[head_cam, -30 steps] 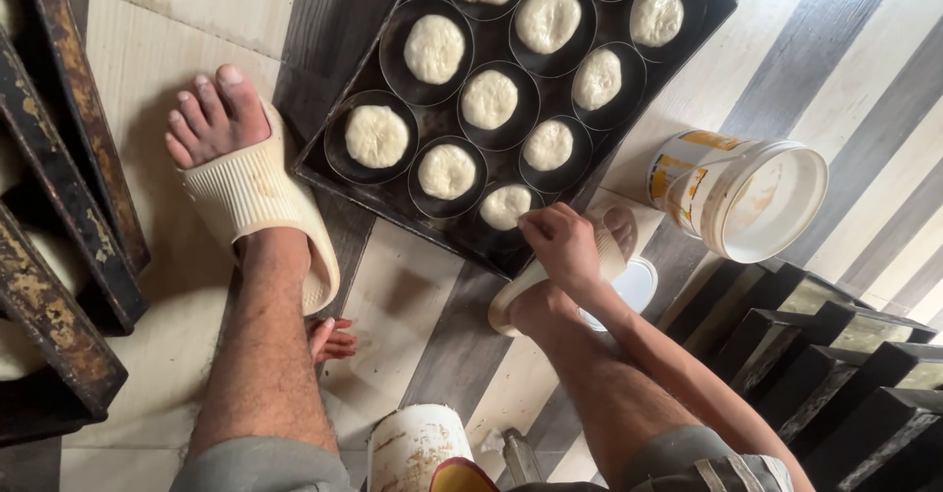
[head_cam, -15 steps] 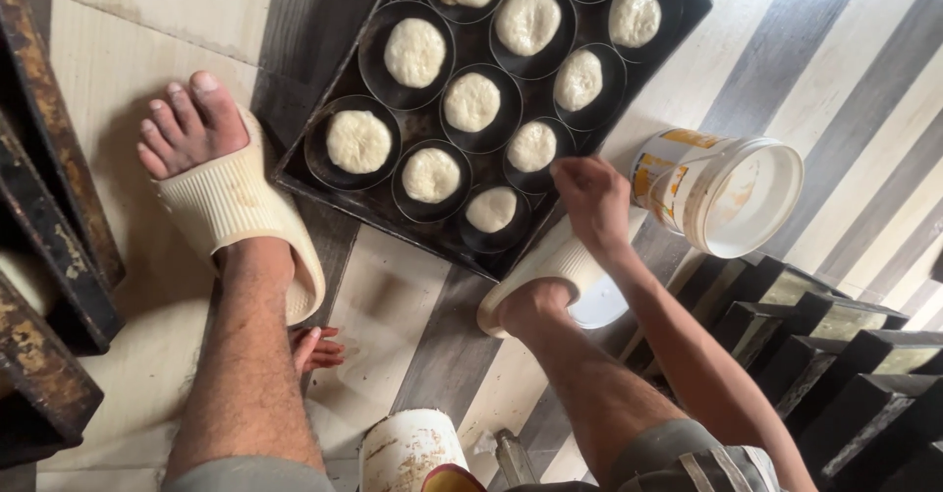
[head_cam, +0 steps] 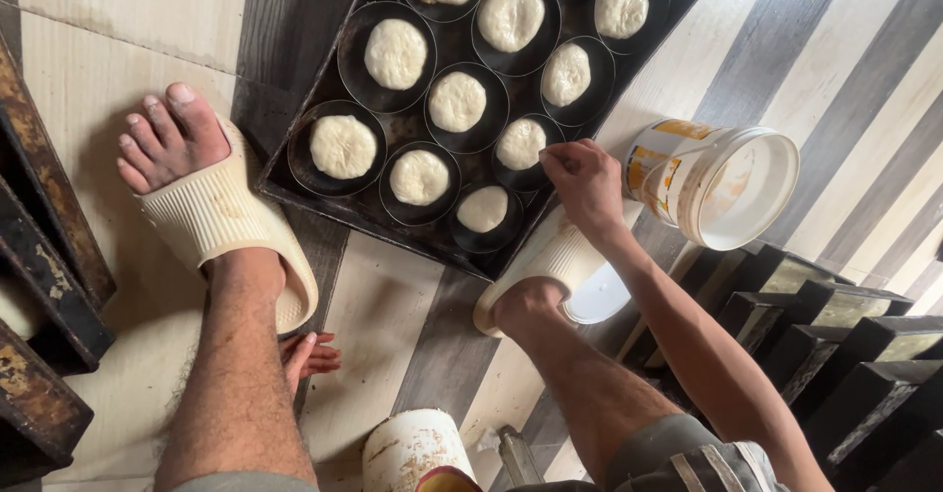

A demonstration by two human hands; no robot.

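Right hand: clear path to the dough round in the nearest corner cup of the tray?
Probably yes. The right hand hovers at the baking tray edge, just beside that dough round. Nothing lies between them; the white bucket sits off to the other side.

— What's lying on the black baking tray (head_cam: 324,202)?
— Pale, flattened dough rounds (head_cam: 521,143), each sitting in a shallow round cup, filling the upper centre of the frame.
— All flat?
— Yes, resting level.

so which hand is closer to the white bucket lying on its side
Right. The right hand hovers just left of the bucket, over the tray's edge; the left hand is far off, low behind the left leg.
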